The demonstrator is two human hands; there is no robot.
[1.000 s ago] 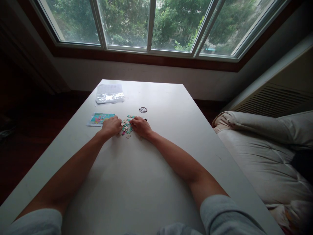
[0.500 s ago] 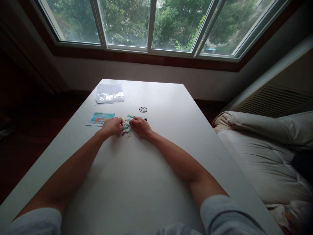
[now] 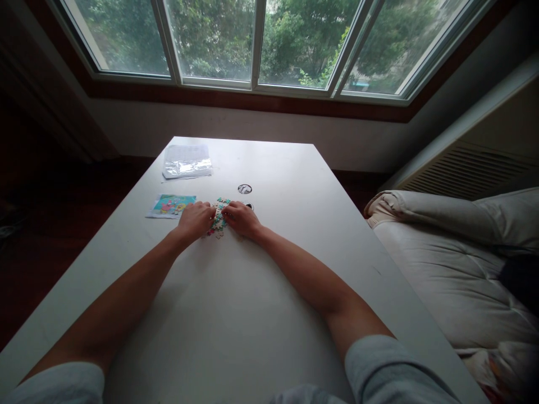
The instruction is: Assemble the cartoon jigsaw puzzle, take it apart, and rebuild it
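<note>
A small heap of jigsaw puzzle pieces [image 3: 219,216], pale with teal and pink bits, lies on the white table [image 3: 236,314] between my two hands. My left hand [image 3: 197,219] is at the heap's left side, its fingers curled in and their tips hidden from me. On the other side, my right hand [image 3: 241,216] bends its fingers over the heap's edge, touching pieces. Whether either hand pinches a piece is too small to see. A colourful picture sheet [image 3: 172,206] lies flat just left of my left hand, which covers its right corner.
A clear plastic bag [image 3: 187,161] with a pale sheet lies at the table's far left. Two round holes are in the tabletop beyond my right hand, the farther one [image 3: 245,189] in full view. To the right is a cushioned pale seat [image 3: 433,264]; a window stands behind the table.
My left hand has shifted slightly right, closer to my right hand, covering more of the heap's left side. My right hand stays nearly in place. The whole view has moved a little.
</note>
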